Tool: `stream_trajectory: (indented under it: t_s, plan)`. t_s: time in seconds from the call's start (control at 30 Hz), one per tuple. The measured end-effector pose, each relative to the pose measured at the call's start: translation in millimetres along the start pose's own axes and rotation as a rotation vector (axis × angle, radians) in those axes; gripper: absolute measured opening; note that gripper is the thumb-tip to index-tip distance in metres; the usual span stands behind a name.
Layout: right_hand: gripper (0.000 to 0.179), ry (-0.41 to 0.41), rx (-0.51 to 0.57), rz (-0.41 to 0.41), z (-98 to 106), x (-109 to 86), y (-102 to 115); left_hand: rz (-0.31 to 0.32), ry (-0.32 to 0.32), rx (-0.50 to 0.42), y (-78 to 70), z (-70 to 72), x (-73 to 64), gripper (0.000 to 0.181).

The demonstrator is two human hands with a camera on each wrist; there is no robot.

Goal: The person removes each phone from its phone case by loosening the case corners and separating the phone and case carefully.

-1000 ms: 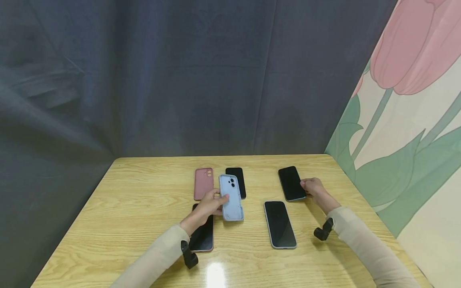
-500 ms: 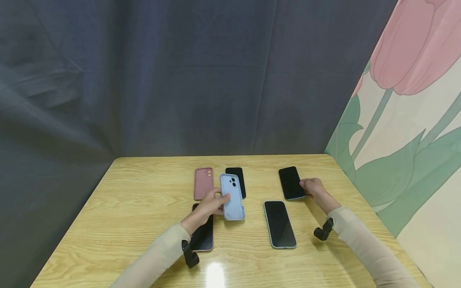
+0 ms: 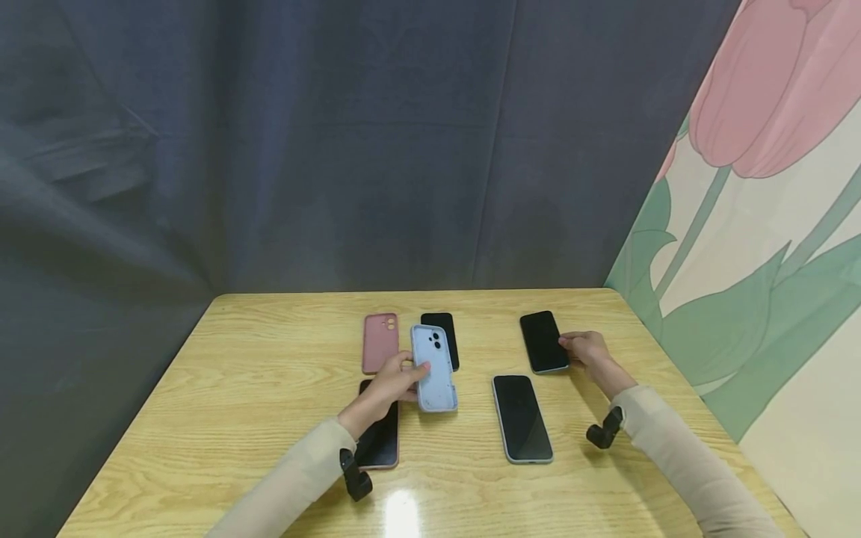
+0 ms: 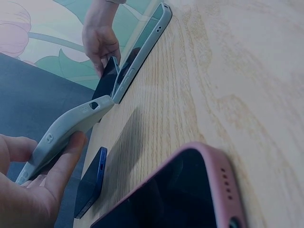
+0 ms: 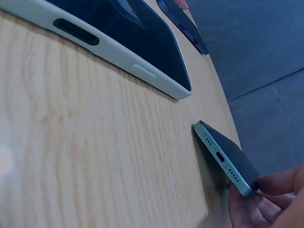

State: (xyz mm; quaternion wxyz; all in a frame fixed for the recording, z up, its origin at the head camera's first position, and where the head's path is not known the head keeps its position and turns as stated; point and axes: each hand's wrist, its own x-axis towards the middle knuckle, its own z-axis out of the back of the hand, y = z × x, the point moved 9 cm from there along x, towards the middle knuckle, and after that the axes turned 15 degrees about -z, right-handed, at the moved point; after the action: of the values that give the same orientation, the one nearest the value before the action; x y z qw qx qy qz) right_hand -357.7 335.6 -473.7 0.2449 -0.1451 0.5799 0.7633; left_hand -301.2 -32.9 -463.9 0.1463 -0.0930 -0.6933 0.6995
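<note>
My left hand (image 3: 390,385) grips an empty light blue phone case (image 3: 436,381), thumb over its inner face, held above the table. The case partly covers a dark phone (image 3: 445,326) lying behind it. Near the table's back right, my right hand (image 3: 587,351) pinches the near right edge of a phone (image 3: 543,340) with a black screen. Its frame (image 5: 213,152) looks teal in the right wrist view, and that edge is tilted up off the wood. A pink-cased phone (image 3: 380,441) lies under my left wrist, partly hidden by the hand.
An empty pink phone case (image 3: 380,344) lies at the back, left of the blue one. Between my arms is a phone in a pale case (image 3: 523,418), screen up. A dark curtain (image 3: 403,149) hangs behind the wooden table (image 3: 255,388); a flower-patterned surface (image 3: 740,299) borders the right.
The light blue case has shifted slightly to the right with my left hand. The phone in my right hand has moved very slightly to the left. The other phones stay in place.
</note>
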Motion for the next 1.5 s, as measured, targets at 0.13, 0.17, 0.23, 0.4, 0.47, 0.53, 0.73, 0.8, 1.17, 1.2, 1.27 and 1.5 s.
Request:
stream_trajectory:
  t_s: [0.13,0.17,0.23,0.4,0.47,0.53,0.73,0.8,1.17,1.2,1.27,1.5]
  plan:
    - [0.031,-0.032,0.028,0.003,5.6,4.2,-1.2,0.0,0.0,-0.002,-0.5,-0.4,-0.7,0.037]
    - [0.026,-0.025,0.038,0.014,6.7,5.2,-0.6,0.001,-0.001,-0.003,-0.3,-0.4,-0.5,0.037]
    - [0.023,-0.03,0.033,0.023,8.2,5.7,-0.4,0.002,-0.002,-0.004,0.1,-0.3,-0.5,0.036]
    - [0.03,-0.081,-0.027,0.033,9.3,2.3,0.7,0.004,0.004,-0.009,0.5,-1.0,-0.7,0.038]
    - [0.032,-0.092,-0.042,0.036,8.8,-0.1,1.4,0.004,0.007,-0.011,0.0,-1.4,-1.1,0.039]
    - [0.033,-0.094,-0.048,0.035,8.2,-1.9,1.6,0.006,0.009,-0.011,-0.5,-1.6,-1.4,0.039]
    - [0.033,-0.101,-0.05,0.024,9.0,-1.3,0.3,0.0,0.018,-0.007,0.7,-3.0,-0.4,0.041]
    - [0.033,-0.105,-0.053,0.019,9.2,-0.7,-0.4,0.0,0.022,-0.01,0.8,-3.6,-0.4,0.041]
    - [0.035,-0.14,-0.054,0.005,6.8,-7.0,0.6,0.0,0.019,-0.016,0.1,-3.1,-0.8,0.039]
    - [0.036,-0.141,-0.048,0.005,6.6,-7.3,0.7,0.0,0.018,-0.015,0.3,-3.1,-0.8,0.039]
    - [0.036,-0.142,-0.04,0.006,6.0,-7.6,0.7,0.006,0.014,-0.017,0.5,-2.8,-0.9,0.04]
    - [0.04,-0.153,-0.03,-0.015,5.3,-6.6,-1.9,0.014,0.006,-0.019,0.4,-1.7,-1.3,0.04]
